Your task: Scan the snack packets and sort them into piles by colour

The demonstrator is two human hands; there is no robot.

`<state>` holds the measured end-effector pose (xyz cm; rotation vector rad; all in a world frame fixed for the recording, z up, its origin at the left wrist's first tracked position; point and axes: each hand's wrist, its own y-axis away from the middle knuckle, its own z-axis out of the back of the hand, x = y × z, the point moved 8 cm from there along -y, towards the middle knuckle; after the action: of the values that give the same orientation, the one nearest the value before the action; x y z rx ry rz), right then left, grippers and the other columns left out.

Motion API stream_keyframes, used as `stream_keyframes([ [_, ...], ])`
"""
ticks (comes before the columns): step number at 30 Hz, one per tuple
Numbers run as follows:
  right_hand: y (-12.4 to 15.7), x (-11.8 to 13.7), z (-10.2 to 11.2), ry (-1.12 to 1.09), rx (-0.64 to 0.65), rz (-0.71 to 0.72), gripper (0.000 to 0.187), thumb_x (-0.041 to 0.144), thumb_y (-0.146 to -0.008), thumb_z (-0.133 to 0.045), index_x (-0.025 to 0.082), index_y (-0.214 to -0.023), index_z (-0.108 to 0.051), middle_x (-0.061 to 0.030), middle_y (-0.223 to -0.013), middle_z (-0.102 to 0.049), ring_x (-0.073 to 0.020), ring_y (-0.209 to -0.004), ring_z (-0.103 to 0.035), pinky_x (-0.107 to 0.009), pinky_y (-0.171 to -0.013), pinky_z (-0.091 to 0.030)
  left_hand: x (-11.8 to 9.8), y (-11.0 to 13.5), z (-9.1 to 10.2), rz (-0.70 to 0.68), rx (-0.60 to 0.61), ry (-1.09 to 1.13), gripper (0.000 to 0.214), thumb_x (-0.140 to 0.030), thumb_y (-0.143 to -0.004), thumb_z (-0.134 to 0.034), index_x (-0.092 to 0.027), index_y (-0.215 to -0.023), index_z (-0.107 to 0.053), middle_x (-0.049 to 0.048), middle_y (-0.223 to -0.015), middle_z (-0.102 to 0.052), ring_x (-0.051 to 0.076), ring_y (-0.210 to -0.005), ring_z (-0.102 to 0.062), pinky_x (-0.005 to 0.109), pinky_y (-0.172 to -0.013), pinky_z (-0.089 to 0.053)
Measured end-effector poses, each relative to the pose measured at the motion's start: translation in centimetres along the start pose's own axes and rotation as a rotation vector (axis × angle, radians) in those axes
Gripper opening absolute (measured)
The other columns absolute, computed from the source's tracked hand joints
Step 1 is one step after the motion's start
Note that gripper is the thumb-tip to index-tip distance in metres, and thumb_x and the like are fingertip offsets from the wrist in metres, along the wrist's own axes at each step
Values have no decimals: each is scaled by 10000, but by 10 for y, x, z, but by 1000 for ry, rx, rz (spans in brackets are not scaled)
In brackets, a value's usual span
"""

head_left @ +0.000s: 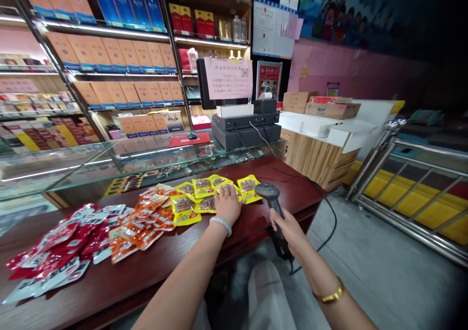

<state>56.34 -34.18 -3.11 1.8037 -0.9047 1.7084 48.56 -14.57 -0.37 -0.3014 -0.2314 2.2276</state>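
My right hand [290, 232] is wrapped round the handle of a dark barcode scanner [268, 192], its head tilted toward the yellow packets. My left hand [227, 204] rests palm down on a yellow snack packet, with its fingers laid out over it and partly covering it. Around it lie several yellow snack packets [184, 204] with clear windows. One yellow packet [248, 184] sits near the scanner head. Left of these is a heap of orange snack packets [148, 218]. Farther left, red and silver packets [66, 240] are piled on the dark red table [120, 286].
Behind the table stands a glass display counter [98, 166] with a mouse [192, 136] on a red pad, a monitor [203, 84] and a dark cash drawer [244, 132]. The scanner's cable [334, 218] loops off the table's right edge. A metal railing [420, 184] stands right.
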Motion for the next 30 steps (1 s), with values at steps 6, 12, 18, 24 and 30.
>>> stream_keyframes([
  [6, 2, -6, -1, -19, 6, -48, 395, 589, -825, -660, 206, -838, -563, 52, -592, -449, -128, -540, -369, -261, -538, -273, 18, 9, 5, -113, 93, 51, 482, -538, -926, -458, -273, -1307, -585, 106, -1428, -541, 298, -1337, -456, 488, -1089, -319],
  [12, 4, -4, -11, -1, 46, -32, 419, 607, -820, -652, 206, -774, -541, 52, -589, -447, -132, -547, -379, -269, -559, -280, 47, 21, 34, 89, -74, -43, 538, -575, -832, -575, -154, -1158, -651, 177, -1180, -655, 333, -1172, -539, 442, -1049, -321],
  [18, 10, -2, -21, 23, 71, -29, 430, 619, -810, -649, 201, -836, -552, 53, -593, -447, -136, -539, -374, -272, -557, -276, 44, 19, 25, 152, 25, -73, 770, -574, -812, -587, -109, -1409, -445, 210, -1137, -675, 361, -1194, -527, 471, -963, -353],
  [24, 16, 5, -21, 54, 73, -15, 420, 605, -820, -642, 193, -830, -562, 53, -575, -447, -131, -529, -371, -267, -538, -260, 47, 15, 14, 176, 163, -26, 442, -517, -783, -646, -185, -1075, -670, 153, -1038, -717, 315, -1015, -643, 373, -821, -421],
  [30, 21, 10, -24, 35, 58, -29, 448, 633, -762, -679, 200, -804, -576, 53, -576, -452, -129, -517, -366, -263, -520, -264, 52, 20, 18, 195, 69, 66, 384, -538, -859, -554, -203, -979, -698, 114, -979, -732, 285, -977, -654, 325, -754, -423],
])
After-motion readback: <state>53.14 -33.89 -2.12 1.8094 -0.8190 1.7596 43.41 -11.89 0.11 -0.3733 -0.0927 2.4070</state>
